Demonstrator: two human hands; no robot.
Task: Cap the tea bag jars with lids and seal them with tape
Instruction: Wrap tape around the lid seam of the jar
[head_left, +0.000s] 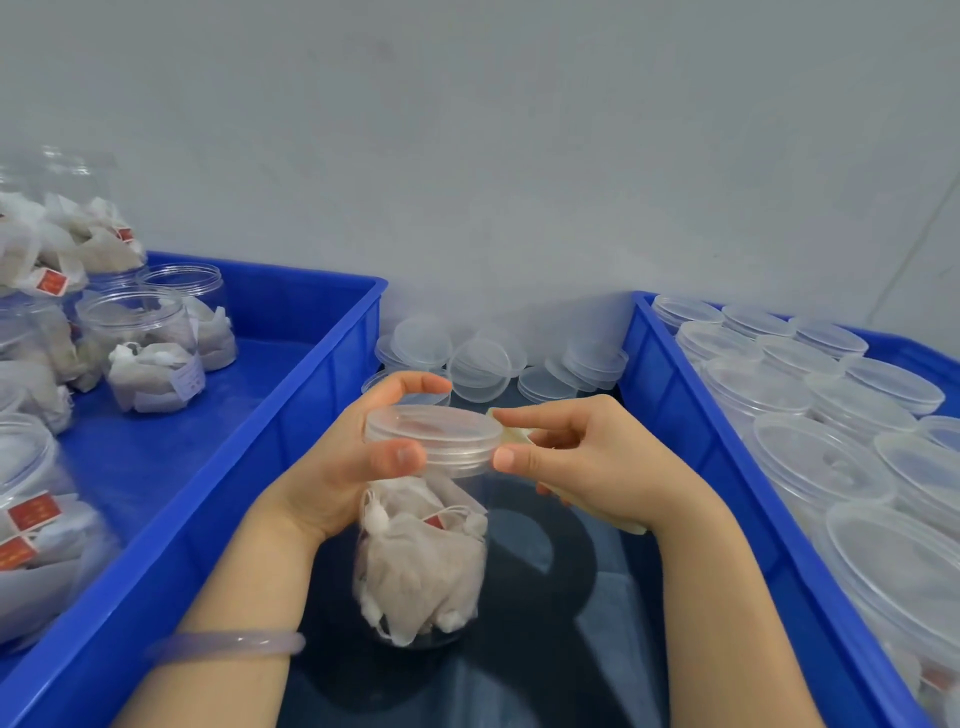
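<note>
Centre, near: jar (421, 561) of tea bags is standing upright over the dark surface (545, 597); whether its base is touching is unclear. A clear lid (434, 434) is sitting on its mouth. Left grip (337, 467) is curling round the lid, thumb on the near rim, fingers over the far rim. Right grip (582, 457) is pinching pale tape (514, 434) at the lid's right edge, thumb touching the lid's side. Loose lids (478, 358) are lying far, by the wall. Left crate (291, 395) is holding uncapped jars; right crate (675, 395) is holding capped ones.

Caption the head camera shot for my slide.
Left hand grips the lid on a tea bag jar; right hand pinches a pale tape strip at the lid's rim.
</note>
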